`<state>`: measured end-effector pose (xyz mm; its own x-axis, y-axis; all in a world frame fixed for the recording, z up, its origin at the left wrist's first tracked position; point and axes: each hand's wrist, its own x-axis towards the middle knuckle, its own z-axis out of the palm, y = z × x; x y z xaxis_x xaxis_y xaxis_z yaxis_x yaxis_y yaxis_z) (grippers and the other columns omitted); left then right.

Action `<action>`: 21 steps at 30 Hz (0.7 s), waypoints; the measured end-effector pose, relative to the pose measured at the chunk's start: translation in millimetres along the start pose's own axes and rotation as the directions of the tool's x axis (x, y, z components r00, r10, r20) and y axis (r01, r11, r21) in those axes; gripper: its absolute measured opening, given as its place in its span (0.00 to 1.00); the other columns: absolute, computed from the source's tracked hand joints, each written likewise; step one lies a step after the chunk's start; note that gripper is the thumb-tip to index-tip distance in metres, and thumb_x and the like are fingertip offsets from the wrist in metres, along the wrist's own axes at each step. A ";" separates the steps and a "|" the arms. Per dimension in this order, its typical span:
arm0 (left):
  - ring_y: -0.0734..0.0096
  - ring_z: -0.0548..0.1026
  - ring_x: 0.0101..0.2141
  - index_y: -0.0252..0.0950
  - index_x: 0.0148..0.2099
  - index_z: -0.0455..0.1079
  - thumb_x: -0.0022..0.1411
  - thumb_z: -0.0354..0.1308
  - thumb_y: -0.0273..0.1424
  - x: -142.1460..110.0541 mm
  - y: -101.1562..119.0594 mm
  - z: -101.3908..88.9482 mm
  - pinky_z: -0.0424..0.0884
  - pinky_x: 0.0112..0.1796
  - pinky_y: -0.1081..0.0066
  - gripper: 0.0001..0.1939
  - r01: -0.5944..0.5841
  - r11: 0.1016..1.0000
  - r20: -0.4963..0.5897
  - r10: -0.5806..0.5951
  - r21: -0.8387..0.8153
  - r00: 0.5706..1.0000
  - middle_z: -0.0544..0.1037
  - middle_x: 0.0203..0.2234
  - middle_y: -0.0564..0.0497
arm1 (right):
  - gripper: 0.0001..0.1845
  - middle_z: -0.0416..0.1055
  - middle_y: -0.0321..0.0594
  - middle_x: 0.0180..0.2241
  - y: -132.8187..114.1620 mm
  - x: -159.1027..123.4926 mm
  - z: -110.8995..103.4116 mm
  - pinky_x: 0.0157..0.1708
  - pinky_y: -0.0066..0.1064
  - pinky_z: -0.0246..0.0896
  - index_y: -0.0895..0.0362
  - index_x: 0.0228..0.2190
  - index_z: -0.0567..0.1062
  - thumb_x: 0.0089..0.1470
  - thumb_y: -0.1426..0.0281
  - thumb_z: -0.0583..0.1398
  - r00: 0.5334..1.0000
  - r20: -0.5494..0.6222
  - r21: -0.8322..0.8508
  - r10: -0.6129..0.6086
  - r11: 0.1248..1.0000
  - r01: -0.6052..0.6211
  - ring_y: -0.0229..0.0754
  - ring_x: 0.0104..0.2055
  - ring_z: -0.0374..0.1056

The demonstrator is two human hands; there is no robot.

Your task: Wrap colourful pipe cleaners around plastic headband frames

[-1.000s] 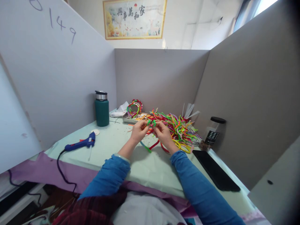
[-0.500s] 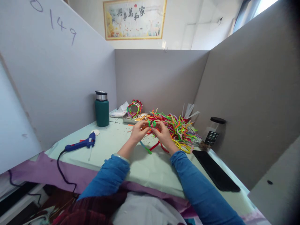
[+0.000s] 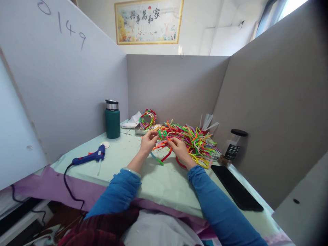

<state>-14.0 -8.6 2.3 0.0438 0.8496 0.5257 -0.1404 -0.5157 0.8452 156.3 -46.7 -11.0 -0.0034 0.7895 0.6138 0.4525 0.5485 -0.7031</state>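
Above the middle of the table, my left hand pinches a green pipe cleaner bent into small loops. Opposite it, my right hand has thumb and fingers closed at the lower right of those loops, seemingly on the same piece; the exact grip is too small to make out. Below the hands shows a joined blue, green and red pipe cleaner strip; whether it is attached to the held piece I cannot tell. Just behind my hands lies a big heap of coloured pipe cleaners.
At left are a blue glue gun with its cord, and a green bottle. Colourful rings stand on a metal tray behind. To the right are a clear jar with a black lid and a black flat object.
My hands have moved apart, the left one leftward and the right slightly lower. The green loops have shifted left and show more fully between them. The camera view has shifted slightly.
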 end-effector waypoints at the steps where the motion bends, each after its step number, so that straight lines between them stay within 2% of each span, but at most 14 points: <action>1: 0.78 0.66 0.18 0.34 0.39 0.69 0.51 0.62 0.36 -0.3 0.8 0.0 0.61 0.18 0.77 0.14 0.007 1.000 0.005 -0.007 0.009 1.000 0.71 0.19 0.56 | 0.15 0.71 0.36 0.27 -1.5 0.3 -0.5 0.30 0.28 0.58 0.57 0.30 0.73 0.56 0.59 0.55 0.999 -0.038 0.019 -0.017 1.000 0.017 0.39 0.29 0.65; 5: 0.74 0.72 0.26 0.33 0.42 0.71 0.54 0.60 0.41 -1.9 5.8 0.0 0.67 0.26 0.75 0.19 -0.011 1.000 0.070 0.011 0.000 0.997 0.76 0.28 0.50 | 0.15 0.72 0.37 0.29 -7.6 0.8 -2.0 0.32 0.28 0.59 0.57 0.34 0.74 0.56 0.59 0.55 0.982 -0.176 0.036 -0.076 0.996 0.084 0.39 0.30 0.65; 8: 0.68 0.75 0.37 0.34 0.43 0.73 0.54 0.60 0.41 -2.6 8.0 -0.4 0.70 0.38 0.71 0.19 -0.062 0.997 0.094 0.065 -0.039 0.993 0.78 0.36 0.48 | 0.14 0.72 0.39 0.33 -10.1 0.1 -3.0 0.35 0.30 0.60 0.56 0.35 0.74 0.56 0.60 0.55 0.970 -0.210 0.009 -0.126 0.991 0.130 0.41 0.33 0.66; 10: 0.67 0.74 0.39 0.34 0.44 0.74 0.54 0.61 0.41 -3.1 8.2 -0.7 0.69 0.41 0.69 0.19 -0.077 0.996 0.098 0.081 -0.046 0.992 0.78 0.39 0.47 | 0.13 0.72 0.41 0.36 -10.3 -0.3 -3.6 0.38 0.31 0.61 0.56 0.35 0.74 0.56 0.60 0.56 0.964 -0.213 -0.017 -0.159 0.987 0.159 0.42 0.36 0.66; 16: 0.66 0.74 0.38 0.34 0.37 0.76 0.51 0.63 0.39 -7.9 11.7 0.2 0.69 0.42 0.67 0.14 -0.084 0.993 0.134 0.094 -0.080 0.987 0.79 0.34 0.48 | 0.12 0.71 0.42 0.38 -6.3 0.9 -4.2 0.41 0.32 0.61 0.55 0.37 0.74 0.56 0.62 0.56 0.952 -0.232 -0.042 -0.201 0.980 0.197 0.43 0.39 0.67; 21: 0.66 0.74 0.38 0.34 0.34 0.77 0.51 0.64 0.37 -10.0 15.1 0.0 0.68 0.44 0.65 0.12 -0.095 0.993 0.167 0.106 -0.074 0.980 0.79 0.34 0.47 | 0.13 0.73 0.42 0.38 0.2 3.2 -4.6 0.40 0.32 0.62 0.55 0.36 0.74 0.56 0.62 0.55 0.958 -0.225 -0.062 -0.176 0.984 0.166 0.44 0.40 0.67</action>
<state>-16.6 -24.9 9.8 0.1933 0.7594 0.6212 -0.2171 -0.5843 0.7820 160.5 -45.3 -7.5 0.1179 0.5984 0.7925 0.4999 0.6538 -0.5680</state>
